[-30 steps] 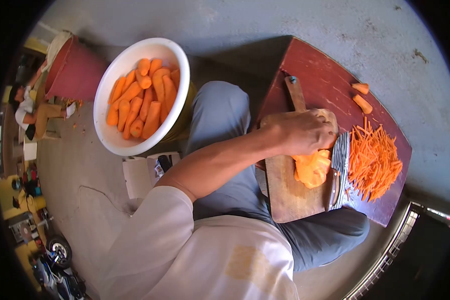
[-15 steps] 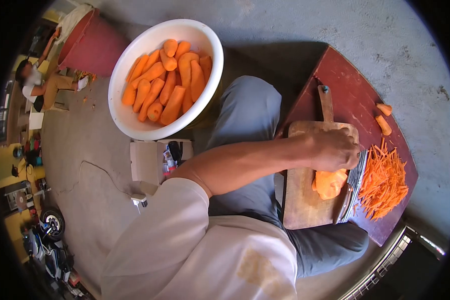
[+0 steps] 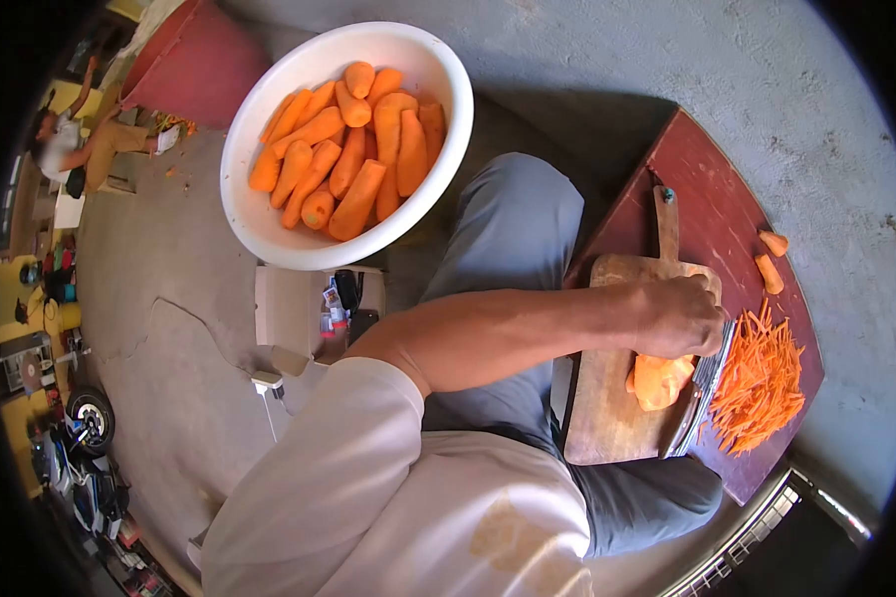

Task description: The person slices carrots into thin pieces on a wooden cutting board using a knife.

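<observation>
Reaching across from the left, my left hand (image 3: 679,316) is curled into a fist at the upper end of a knife (image 3: 695,403). Its long blade lies along the far edge of the wooden cutting board (image 3: 607,408), and the handle is hidden in my fingers. Thin orange carrot slices (image 3: 659,382) lie in a stack on the board, just below my fist. Beyond the blade, a heap of carrot shreds (image 3: 759,383) rests on the red tabletop (image 3: 717,209). My right hand is outside the picture.
A white basin (image 3: 458,129) of peeled carrots (image 3: 353,159) stands at upper left. Two carrot pieces (image 3: 770,274) sit on the tabletop's far side. An open cardboard box (image 3: 277,308) and a power cord (image 3: 194,318) are on the floor. Another person (image 3: 80,149) sits near a red tub (image 3: 194,65).
The whole view has shifted slightly, with the board, tabletop and basin a little further right. My left hand stays at the knife, which still lies along the board's edge.
</observation>
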### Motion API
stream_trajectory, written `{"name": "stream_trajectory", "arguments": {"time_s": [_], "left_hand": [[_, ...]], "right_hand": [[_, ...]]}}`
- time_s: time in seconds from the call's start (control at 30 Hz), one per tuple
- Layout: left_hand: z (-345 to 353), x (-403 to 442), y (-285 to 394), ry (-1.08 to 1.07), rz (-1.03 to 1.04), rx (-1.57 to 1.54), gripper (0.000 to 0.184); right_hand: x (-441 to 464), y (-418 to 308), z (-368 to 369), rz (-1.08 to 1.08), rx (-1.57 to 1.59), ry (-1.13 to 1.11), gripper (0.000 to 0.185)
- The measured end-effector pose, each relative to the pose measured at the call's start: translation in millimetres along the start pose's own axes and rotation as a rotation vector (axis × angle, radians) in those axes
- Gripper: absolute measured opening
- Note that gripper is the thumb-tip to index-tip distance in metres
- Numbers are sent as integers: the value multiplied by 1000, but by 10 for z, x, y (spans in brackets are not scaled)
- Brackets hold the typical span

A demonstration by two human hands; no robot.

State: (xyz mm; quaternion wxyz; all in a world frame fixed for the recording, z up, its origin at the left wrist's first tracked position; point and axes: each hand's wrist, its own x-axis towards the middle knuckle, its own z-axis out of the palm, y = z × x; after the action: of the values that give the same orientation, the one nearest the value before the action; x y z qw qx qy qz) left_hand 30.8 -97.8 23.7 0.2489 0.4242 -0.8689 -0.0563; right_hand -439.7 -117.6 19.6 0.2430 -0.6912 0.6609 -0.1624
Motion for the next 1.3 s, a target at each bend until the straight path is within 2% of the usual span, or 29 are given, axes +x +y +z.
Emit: {"name": "stream_trajectory", "arguments": {"time_s": [0.23, 0.37, 0.47, 0.6, 0.9, 1.2, 1.3], "left_hand": [[81, -4, -16, 47, 30, 19, 15], [-180, -65, -22, -78, -30, -100, 13], [-93, -52, -73, -147, -17, -91, 14], [-11, -52, -91, -116, -34, -105, 15], [55, -78, -139, -55, -68, -82, 16], [34, -52, -137, -111, -88, -73, 14], [-209, -172, -37, 55, -22, 27, 14]], "right_hand": [[-666, 612, 13, 171, 10, -9, 70], [-1301, 965, 252, 322, 39, -38, 71], [-1757, 1121, 426, 430, 60, -62, 71], [-2178, 1265, 608, 531, 86, -92, 71], [-2681, 1531, 793, 663, 101, -146, 72], [-2980, 1784, 851, 739, 80, -208, 73], [-3067, 1887, 853, 770, 63, -237, 73]]}}
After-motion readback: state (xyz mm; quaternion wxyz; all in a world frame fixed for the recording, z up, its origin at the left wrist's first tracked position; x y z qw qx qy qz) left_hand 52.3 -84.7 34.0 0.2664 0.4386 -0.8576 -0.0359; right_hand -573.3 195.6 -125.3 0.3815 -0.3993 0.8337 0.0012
